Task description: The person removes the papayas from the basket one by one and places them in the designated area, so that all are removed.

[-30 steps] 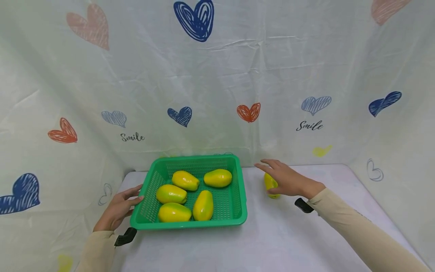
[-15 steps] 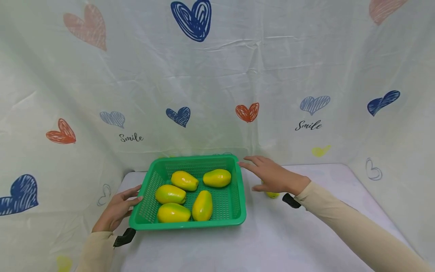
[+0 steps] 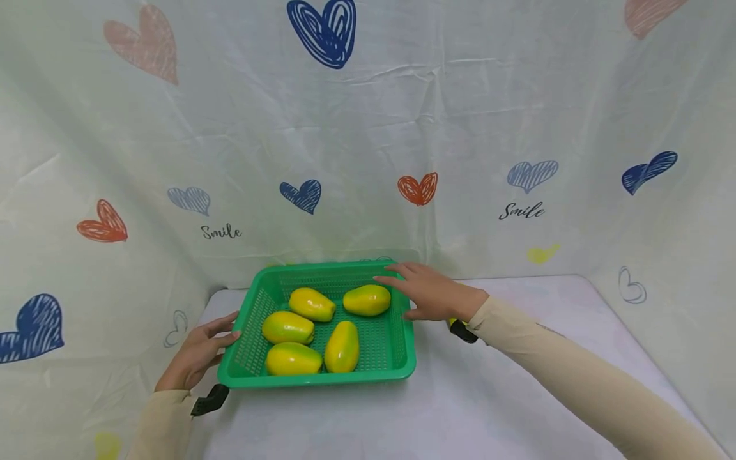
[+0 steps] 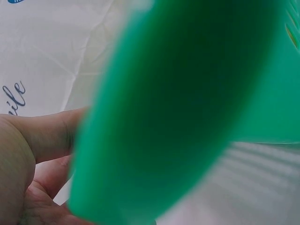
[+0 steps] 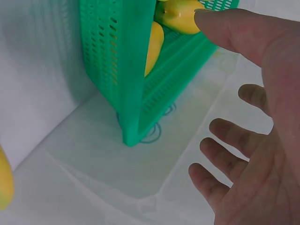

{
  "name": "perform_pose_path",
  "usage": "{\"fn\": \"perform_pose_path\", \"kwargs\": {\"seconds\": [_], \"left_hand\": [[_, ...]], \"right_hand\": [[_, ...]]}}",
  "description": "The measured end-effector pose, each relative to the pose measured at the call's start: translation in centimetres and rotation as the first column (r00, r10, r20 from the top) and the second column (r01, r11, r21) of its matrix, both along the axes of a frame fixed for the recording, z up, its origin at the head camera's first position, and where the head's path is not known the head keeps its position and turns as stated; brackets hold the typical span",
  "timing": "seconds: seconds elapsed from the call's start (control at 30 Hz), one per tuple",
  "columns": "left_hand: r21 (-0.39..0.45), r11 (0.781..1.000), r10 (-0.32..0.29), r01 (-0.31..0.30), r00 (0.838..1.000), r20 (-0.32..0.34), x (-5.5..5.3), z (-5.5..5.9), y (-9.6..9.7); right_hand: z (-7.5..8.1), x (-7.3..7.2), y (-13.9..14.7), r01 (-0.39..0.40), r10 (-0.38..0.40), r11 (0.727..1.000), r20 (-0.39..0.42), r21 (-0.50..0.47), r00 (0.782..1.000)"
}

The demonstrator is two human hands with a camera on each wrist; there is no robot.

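A green plastic basket stands on the table, holding several glossy yellow-green fruits shaped like small papayas, among them one fruit near its right side. My left hand holds the left rim, thumb at the top edge and fingers lower on the outside; the blurred rim hides part of them in the left wrist view. My right hand is over the right rim with fingers spread and nothing in its grasp. One more papaya-like fruit lies outside, to the right of the basket, mostly covered by the right wrist in the head view.
Behind the basket hangs a white sheet printed with hearts and "Smile", which also walls both sides. The white table extends in front of the basket and to its right. Dark wrist cameras are strapped under both sleeves.
My right hand has moved left from above the fruit outside to the basket's right rim, fingers still spread. The left hand and the basket have stayed in place.
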State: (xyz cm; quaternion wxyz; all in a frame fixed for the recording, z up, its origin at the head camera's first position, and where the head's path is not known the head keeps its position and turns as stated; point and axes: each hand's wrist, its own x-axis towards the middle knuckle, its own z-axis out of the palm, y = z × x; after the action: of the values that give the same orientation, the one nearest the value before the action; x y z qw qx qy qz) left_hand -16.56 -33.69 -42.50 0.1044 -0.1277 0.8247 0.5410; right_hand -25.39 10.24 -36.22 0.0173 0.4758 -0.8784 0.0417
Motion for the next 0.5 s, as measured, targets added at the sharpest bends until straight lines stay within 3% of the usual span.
{"fn": "perform_pose_path", "kwargs": {"seconds": [0.23, 0.5], "left_hand": [[-0.026, 1.000, 0.012, -0.012, 1.000, 0.016, -0.1, 0.2, 0.1], [-0.037, 0.999, 0.027, -0.026, 0.999, 0.027, 0.0, 0.1, 0.2]], "right_hand": [[-0.4, -1.1, -1.8, -0.027, 0.028, 0.999, -0.025, 0.046, 0.999], [-0.5, -2.1, -3.5, -0.029, 0.029, 0.995, 0.011, 0.097, 1.000]]}}
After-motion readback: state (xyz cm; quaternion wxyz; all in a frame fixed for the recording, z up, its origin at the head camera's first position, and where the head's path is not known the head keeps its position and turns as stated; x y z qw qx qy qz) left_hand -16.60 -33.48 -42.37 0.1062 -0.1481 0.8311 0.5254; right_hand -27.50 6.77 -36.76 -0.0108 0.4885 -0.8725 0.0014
